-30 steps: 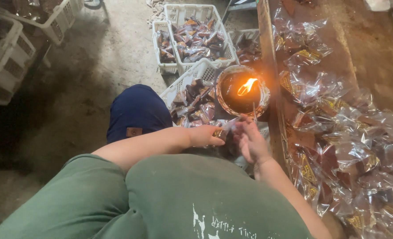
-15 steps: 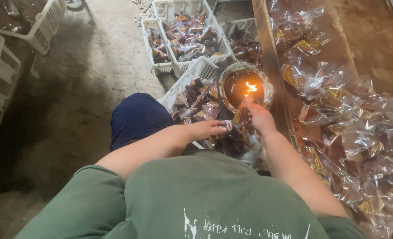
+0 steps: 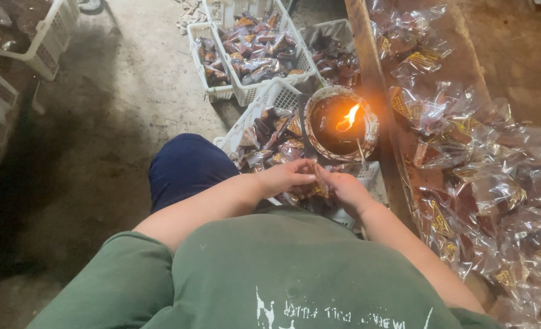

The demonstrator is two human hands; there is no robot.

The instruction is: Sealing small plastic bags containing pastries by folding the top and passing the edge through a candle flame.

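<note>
Both hands meet over the near crate's edge: left hand (image 3: 284, 176) and right hand (image 3: 342, 186) pinch one clear packet (image 3: 315, 180), fingers closed. Flame bowl (image 3: 341, 122) just beyond; bare floor (image 3: 118, 116) leftward.

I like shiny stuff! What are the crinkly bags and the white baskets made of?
The bags look like thin clear plastic film: glossy, wrinkled, see-through. The white baskets seem hard moulded plastic, matt, with lattice holes in the walls.

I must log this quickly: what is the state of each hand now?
Left hand: fingers pinched shut on the small clear packet.
Right hand: shut on the same packet, below the flame bowl.
</note>
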